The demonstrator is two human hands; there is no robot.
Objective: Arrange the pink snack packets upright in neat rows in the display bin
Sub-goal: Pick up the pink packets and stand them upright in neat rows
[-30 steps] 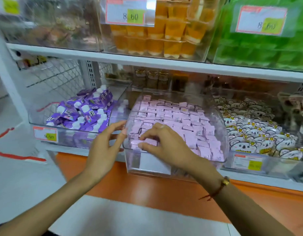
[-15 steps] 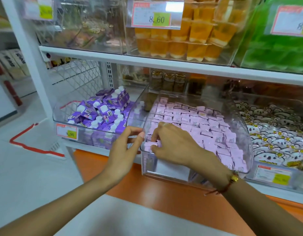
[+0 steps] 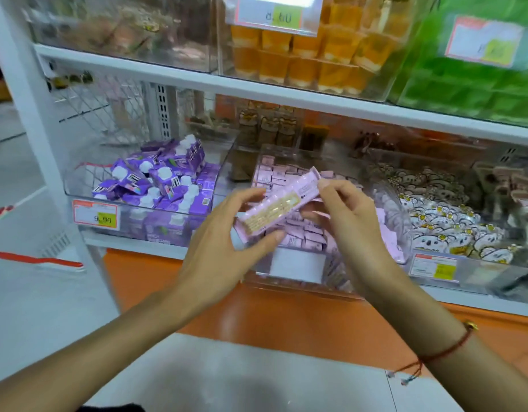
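**One packet lifted, waiting for its slot**

Both hands hold a single pink packet slantwise above the clear bin. The left hand pinches its near end between thumb and fingers; the right hand pinches the far end. This looks like the turning step: next it must be stood on end and slid into a row. The bin holds many pink packets, apparently upright, though blur hides detail. The left bin holds purple cartons; the right bin holds white bear-print packs.
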